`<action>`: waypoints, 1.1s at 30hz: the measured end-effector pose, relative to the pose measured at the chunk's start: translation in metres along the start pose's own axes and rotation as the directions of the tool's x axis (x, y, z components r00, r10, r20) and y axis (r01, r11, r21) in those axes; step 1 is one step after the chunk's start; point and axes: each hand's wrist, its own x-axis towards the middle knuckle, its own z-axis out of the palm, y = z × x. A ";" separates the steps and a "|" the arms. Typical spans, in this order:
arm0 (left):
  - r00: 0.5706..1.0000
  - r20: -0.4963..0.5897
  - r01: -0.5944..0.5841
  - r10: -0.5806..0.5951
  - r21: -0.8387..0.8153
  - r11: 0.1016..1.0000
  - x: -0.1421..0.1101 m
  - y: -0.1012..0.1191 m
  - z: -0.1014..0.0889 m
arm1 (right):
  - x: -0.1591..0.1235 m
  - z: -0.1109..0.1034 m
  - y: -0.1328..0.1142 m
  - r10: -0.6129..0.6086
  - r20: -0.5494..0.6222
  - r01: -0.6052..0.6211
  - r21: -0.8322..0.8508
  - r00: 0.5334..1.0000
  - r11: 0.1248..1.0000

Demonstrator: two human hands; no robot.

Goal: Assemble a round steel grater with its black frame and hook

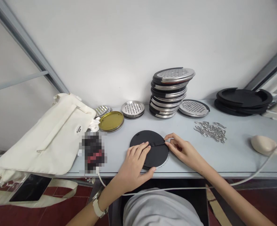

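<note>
A round black plastic disc [156, 135] with a silvery rim showing at its lower right lies near the front edge of the table. My left hand [135, 163] rests across its left side, fingers stretched out on top and the thumb by the near rim. At the disc's right edge, where a slotted strip [157, 144] ends, my right hand [179, 149] pinches a small shiny metal clip, mostly hidden by the fingertips. Similar loose metal clips [211, 131] lie in a pile to the right.
Behind the disc rises a leaning stack of round graters [169, 94], with another grater [193, 108] beside it. Grater plates [132, 109], gold lids [111, 121], and a white bag [51, 138] are leftward. Black rings [244, 100], a beige mouse [263, 145] and a white cable [258, 172] are rightward.
</note>
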 end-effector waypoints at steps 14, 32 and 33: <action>1.000 0.002 0.001 -0.001 -0.010 1.000 0.000 0.001 0.000 | 0.002 0.002 0.001 0.013 -0.010 -0.012 0.081 1.000 0.997; 1.000 -0.002 0.003 -0.003 -0.002 1.000 0.001 0.001 0.000 | 0.002 -0.001 0.001 -0.043 -0.119 0.045 0.014 0.992 0.999; 1.000 -0.002 0.003 -0.003 -0.004 1.000 0.001 0.001 0.000 | 0.002 -0.001 0.001 -0.036 -0.118 0.039 0.020 0.992 0.999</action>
